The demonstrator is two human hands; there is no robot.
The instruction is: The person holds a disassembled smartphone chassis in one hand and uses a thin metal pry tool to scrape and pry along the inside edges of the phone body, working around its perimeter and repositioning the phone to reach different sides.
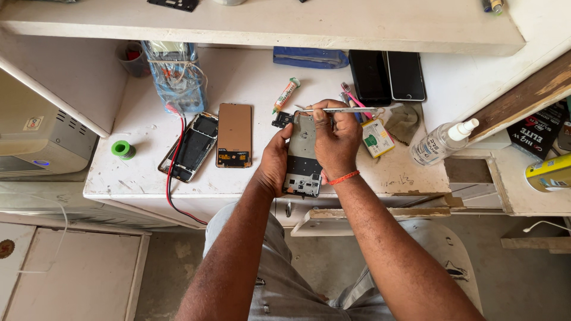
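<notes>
Gripping the opened phone frame along its left edge with the left hand, long axis running away from the body above the worktable, and pinching metal tweezers in the right hand, tips reaching leftward over the frame's far end.

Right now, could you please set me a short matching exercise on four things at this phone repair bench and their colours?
Things:
1. solder spool
2. wrist thread
3. spray bottle
4. folded cloth

Colours:
a. blue
b. clear with a white nozzle
c. green
d. orange-red

Pairs: 1-c, 2-d, 3-b, 4-a
</notes>
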